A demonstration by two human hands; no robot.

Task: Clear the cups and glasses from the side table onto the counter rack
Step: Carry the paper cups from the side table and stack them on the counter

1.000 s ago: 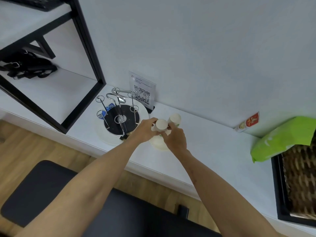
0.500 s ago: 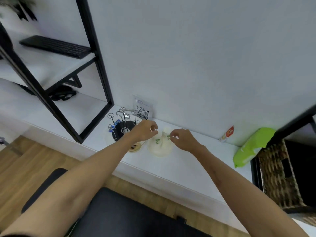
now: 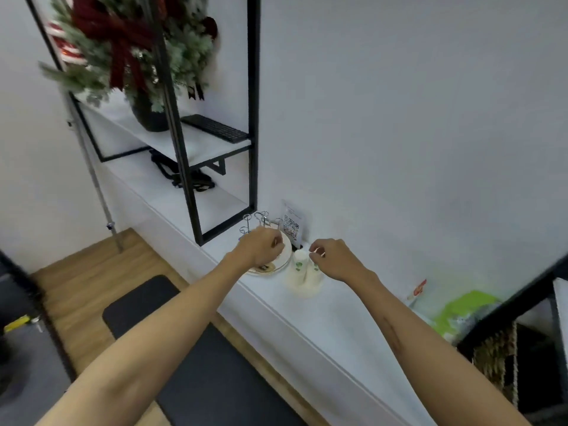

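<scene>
Directly ahead, two bare forearms reach out over a long white counter [image 3: 338,327] set against a pale wall. The left hand [image 3: 261,249] hangs above a round white plate [image 3: 284,259], its fingers loosely curled and holding nothing. The right hand [image 3: 336,259] hovers a little to the side, fingers also curled inward, thumb and forefinger close together; whether they pinch something small cannot be told through the blur.

Between and just below the two hands stand the paper cups [image 3: 302,273]. They are white, printed with small green leaf marks, and stand upside down with the wide rims on the counter, so that they flare toward the bottom. There seem to be two, close side by side, touching or nearly so. Neither hand touches them: the right hand's fingertips are just above and beside the nearer cup.

Behind the left hand, partly hidden by it, rises a wire cup rack [image 3: 261,219] with thin chrome prongs ending in loops, standing on the plate. Just beyond the gap between the hands, a small card with a QR code [image 3: 292,224] leans at the wall.

Further off to the right hand's side lie a bright green packet [image 3: 461,309] and a woven basket [image 3: 495,358]. Up past the left hand, a black metal shelf frame [image 3: 253,118] carries a black keyboard [image 3: 215,129] and a potted festive plant with a dark red bow [image 3: 123,41].
</scene>
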